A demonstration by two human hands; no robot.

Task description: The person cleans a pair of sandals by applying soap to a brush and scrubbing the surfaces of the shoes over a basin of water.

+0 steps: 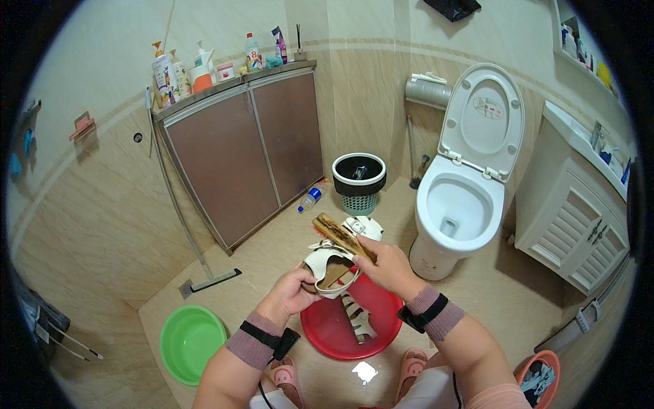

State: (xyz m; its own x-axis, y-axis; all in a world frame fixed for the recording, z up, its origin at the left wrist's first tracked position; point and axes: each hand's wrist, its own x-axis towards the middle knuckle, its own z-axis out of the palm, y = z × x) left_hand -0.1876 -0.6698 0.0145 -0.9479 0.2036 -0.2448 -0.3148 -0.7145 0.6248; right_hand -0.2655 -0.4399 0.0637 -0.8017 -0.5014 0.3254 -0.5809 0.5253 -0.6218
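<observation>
My left hand [300,290] grips a white strappy sandal [319,262] by its heel end, tilted above a round red basin [388,327]. In my right hand [388,262] is a wooden scrub brush [340,235] with reddish bristles, held across the sandal's upper. White pieces with a buckle [355,225] show just beyond the brush; whether they belong to the same sandal I cannot tell. Brown and white shapes [357,317] appear within the red basin, partly covered by the held sandal.
A green basin [193,344] stands on the left floor, near a squeegee [204,281]. Ahead are a plastic bottle [312,198], a lined trash bin [359,194] and a toilet [456,204] with raised lid. An orange basket of cloth [538,382] sits at lower right.
</observation>
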